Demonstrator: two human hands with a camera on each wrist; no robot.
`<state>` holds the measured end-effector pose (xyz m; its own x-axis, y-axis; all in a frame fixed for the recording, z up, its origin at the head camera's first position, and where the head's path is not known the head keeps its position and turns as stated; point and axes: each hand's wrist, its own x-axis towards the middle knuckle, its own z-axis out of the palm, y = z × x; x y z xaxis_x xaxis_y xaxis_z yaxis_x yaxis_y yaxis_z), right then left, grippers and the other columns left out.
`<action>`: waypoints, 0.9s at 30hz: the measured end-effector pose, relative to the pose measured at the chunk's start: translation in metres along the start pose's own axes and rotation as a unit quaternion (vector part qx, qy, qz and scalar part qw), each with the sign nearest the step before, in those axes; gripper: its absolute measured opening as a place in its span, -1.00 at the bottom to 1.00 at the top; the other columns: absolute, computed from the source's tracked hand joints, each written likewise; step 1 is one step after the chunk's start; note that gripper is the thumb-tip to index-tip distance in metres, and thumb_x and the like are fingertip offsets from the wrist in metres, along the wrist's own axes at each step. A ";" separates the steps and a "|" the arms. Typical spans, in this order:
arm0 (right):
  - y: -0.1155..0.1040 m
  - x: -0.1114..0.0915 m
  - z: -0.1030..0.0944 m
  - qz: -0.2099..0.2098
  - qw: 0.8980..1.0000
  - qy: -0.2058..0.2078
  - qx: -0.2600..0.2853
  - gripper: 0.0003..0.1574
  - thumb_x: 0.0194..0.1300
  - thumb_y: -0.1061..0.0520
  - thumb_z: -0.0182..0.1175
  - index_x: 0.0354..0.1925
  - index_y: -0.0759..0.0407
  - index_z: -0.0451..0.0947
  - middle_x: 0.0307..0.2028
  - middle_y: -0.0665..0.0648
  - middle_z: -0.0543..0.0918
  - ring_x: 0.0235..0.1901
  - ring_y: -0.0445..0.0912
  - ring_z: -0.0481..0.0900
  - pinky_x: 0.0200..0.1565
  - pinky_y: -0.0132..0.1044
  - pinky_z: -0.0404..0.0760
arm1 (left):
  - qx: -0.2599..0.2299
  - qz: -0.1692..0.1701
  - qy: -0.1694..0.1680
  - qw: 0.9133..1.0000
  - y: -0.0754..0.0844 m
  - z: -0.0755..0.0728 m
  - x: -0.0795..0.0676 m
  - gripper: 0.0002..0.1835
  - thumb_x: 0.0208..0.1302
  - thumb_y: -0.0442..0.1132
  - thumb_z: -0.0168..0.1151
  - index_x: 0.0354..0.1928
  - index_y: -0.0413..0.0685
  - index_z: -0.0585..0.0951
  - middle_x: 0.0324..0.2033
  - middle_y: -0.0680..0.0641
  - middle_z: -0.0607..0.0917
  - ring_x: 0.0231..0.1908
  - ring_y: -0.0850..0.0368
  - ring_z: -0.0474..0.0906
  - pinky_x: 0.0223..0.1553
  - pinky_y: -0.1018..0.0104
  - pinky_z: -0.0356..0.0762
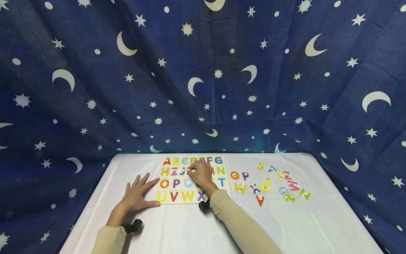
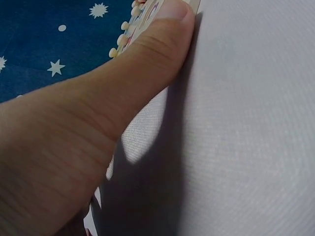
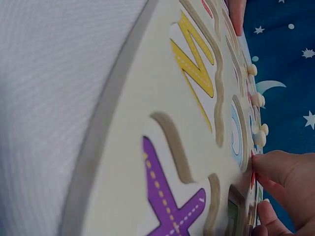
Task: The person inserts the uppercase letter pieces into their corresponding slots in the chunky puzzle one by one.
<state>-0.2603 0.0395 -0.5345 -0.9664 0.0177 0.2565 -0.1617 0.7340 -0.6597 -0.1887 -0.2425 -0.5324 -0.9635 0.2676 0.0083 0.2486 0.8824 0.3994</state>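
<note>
A wooden alphabet board [image 1: 185, 189] with coloured letter recesses lies on the table. My left hand [image 1: 136, 195] is spread at its left side, thumb and a fingertip at the edge; the left wrist view shows the thumb [image 2: 157, 42] along that edge. Over the second row, just right of the J, my right hand [image 1: 203, 174] pinches a red letter piece [image 3: 253, 178] by thumb and fingers. The fingers hide most of that piece. Knobbed pieces sit in the top row and the start of the second. The W recess [image 3: 197, 64] and X recess [image 3: 172, 211] show their printed letters without knobs.
Loose knobbed letters lie right of the board, among them an orange O [image 1: 234, 175], a purple P [image 1: 245, 176], a W [image 1: 240, 187], a red V [image 1: 259, 200] and a green N [image 1: 305, 194]. A star-patterned curtain [image 1: 203, 106] hangs behind the white table [image 1: 177, 229].
</note>
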 end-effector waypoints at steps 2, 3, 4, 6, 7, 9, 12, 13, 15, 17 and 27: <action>0.000 0.001 0.000 0.002 1.000 -0.005 0.003 -0.93 0.09 0.08 0.55 -0.40 -0.02 0.82 -0.08 0.04 0.71 -0.02 0.06 0.49 0.07 0.04 0.44 | 0.002 0.000 0.000 1.000 -0.001 0.000 0.000 0.14 -0.23 0.48 0.54 0.46 0.18 0.47 0.54 -0.35 0.19 0.50 -0.59 -0.11 0.30 -0.70 -0.27; 0.000 0.001 -0.001 0.003 1.000 -0.006 0.004 -0.94 0.09 0.08 0.55 -0.40 -0.03 0.82 -0.08 0.05 0.71 -0.02 0.06 0.49 0.07 0.04 0.44 | 0.002 0.000 0.000 1.000 -0.001 0.000 0.000 0.14 -0.23 0.48 0.54 0.46 0.17 0.47 0.53 -0.36 0.19 0.50 -0.59 -0.11 0.30 -0.70 -0.27; -0.001 0.001 -0.001 0.004 1.000 -0.008 0.003 -0.94 0.09 0.08 0.55 -0.40 -0.03 0.82 -0.07 0.05 0.70 -0.02 0.06 0.49 0.08 0.04 0.44 | 0.002 -0.001 0.000 1.000 -0.002 0.000 0.000 0.14 -0.23 0.48 0.54 0.46 0.17 0.47 0.54 -0.36 0.19 0.50 -0.59 -0.11 0.30 -0.70 -0.27; -0.001 0.001 -0.001 0.006 1.000 -0.010 -0.001 -0.93 0.09 0.08 0.55 -0.40 -0.05 0.82 -0.06 0.05 0.70 -0.04 0.05 0.49 0.07 0.04 0.45 | 0.001 -0.003 -0.001 1.000 -0.002 0.000 0.000 0.14 -0.23 0.49 0.54 0.46 0.17 0.47 0.54 -0.35 0.19 0.50 -0.59 -0.12 0.31 -0.70 -0.28; -0.002 0.001 -0.001 0.008 1.000 -0.011 -0.002 -0.93 0.09 0.07 0.55 -0.40 -0.06 0.82 -0.06 0.05 0.70 -0.04 0.05 0.48 0.07 0.03 0.45 | 0.001 -0.003 -0.002 1.000 -0.002 0.000 0.000 0.15 -0.24 0.49 0.54 0.46 0.18 0.47 0.54 -0.35 0.19 0.50 -0.59 -0.12 0.31 -0.70 -0.28; -0.002 0.001 -0.002 0.011 1.000 -0.014 -0.004 -0.93 0.09 0.07 0.55 -0.40 -0.07 0.82 -0.05 0.05 0.69 -0.05 0.05 0.48 0.07 0.02 0.45 | 0.002 -0.005 -0.002 1.000 -0.002 0.000 0.000 0.15 -0.24 0.50 0.53 0.46 0.18 0.47 0.54 -0.36 0.18 0.50 -0.59 -0.12 0.31 -0.70 -0.29; -0.003 0.002 -0.002 0.015 1.000 -0.019 -0.006 -0.93 0.10 0.06 0.55 -0.39 -0.07 0.82 -0.03 0.06 0.69 -0.03 0.05 0.48 0.09 0.01 0.45 | 0.003 -0.005 -0.002 1.000 -0.001 -0.001 0.000 0.15 -0.24 0.50 0.53 0.46 0.18 0.47 0.54 -0.36 0.18 0.50 -0.59 -0.12 0.31 -0.70 -0.29; -0.003 0.002 -0.002 0.015 1.000 -0.021 -0.006 -0.93 0.10 0.06 0.55 -0.38 -0.06 0.83 -0.02 0.06 0.70 -0.02 0.06 0.48 0.10 0.01 0.45 | 0.003 -0.005 -0.002 1.000 -0.001 -0.001 0.000 0.15 -0.25 0.50 0.53 0.46 0.18 0.47 0.54 -0.36 0.18 0.50 -0.59 -0.12 0.31 -0.70 -0.29; -0.003 0.002 -0.002 0.013 1.000 -0.022 -0.006 -0.92 0.10 0.06 0.55 -0.37 -0.06 0.83 -0.02 0.07 0.70 -0.01 0.07 0.49 0.11 0.01 0.45 | 0.003 -0.004 0.001 1.000 -0.001 -0.002 0.001 0.15 -0.24 0.49 0.54 0.46 0.18 0.47 0.54 -0.36 0.19 0.50 -0.59 -0.11 0.31 -0.70 -0.28; -0.003 0.003 -0.002 0.005 1.000 -0.024 -0.008 -0.92 0.11 0.06 0.55 -0.37 -0.06 0.82 -0.02 0.06 0.70 -0.01 0.07 0.49 0.10 0.01 0.45 | 0.003 -0.003 0.002 1.000 -0.001 -0.002 0.000 0.15 -0.24 0.49 0.54 0.45 0.17 0.47 0.54 -0.36 0.19 0.50 -0.59 -0.11 0.30 -0.70 -0.28; 0.013 0.012 -0.030 -0.084 0.989 -0.114 0.041 -0.80 0.26 0.18 0.45 -0.11 0.10 0.78 -0.14 0.11 0.70 -0.11 0.01 0.58 0.01 -0.08 0.56 | -0.015 -0.011 -0.008 1.000 0.004 -0.003 -0.002 0.16 -0.28 0.48 0.56 0.45 0.18 0.48 0.54 -0.36 0.18 0.51 -0.57 -0.13 0.33 -0.67 -0.32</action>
<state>-0.2681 0.0698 -0.5192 -0.9432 -0.2600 0.2068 -0.3297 0.6559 -0.6791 -0.1861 -0.2405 -0.5278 -0.9672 0.2537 -0.0147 0.2234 0.8766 0.4262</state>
